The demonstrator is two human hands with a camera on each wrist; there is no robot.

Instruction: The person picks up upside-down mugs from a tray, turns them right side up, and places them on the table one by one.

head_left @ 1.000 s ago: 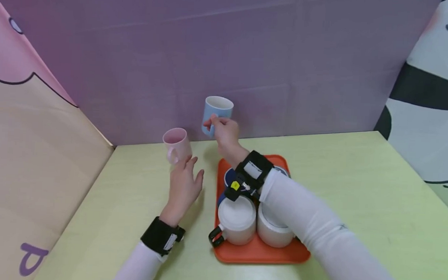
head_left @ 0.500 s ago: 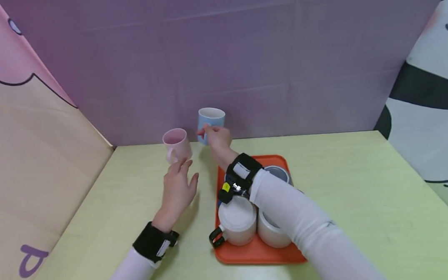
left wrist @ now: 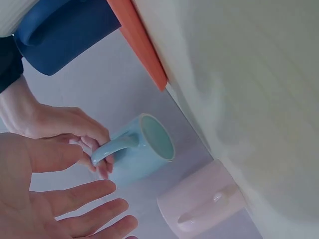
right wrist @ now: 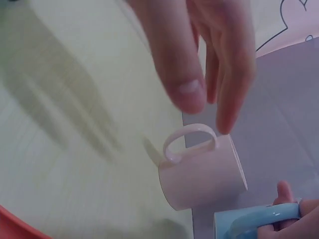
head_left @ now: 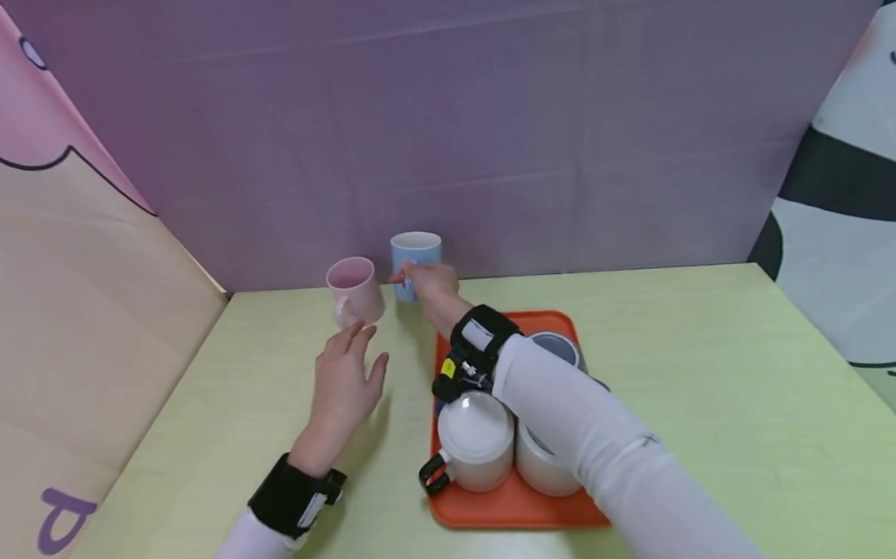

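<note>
White sleeves (head_left: 606, 453), black wrist straps (head_left: 288, 498)

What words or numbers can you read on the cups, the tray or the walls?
None can be read.
The blue mug, pink mug and orange tray carry no writing.
The purple shape on the left wall panel is cut off at the frame edge; not readable.
The yellow tag on the right wrist strap is too small to read.

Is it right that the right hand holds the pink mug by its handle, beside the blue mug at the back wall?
Not quite. The right hand holds the blue mug by its handle; the left wrist view shows it. The pink mug stands beside it, untouched.
</note>
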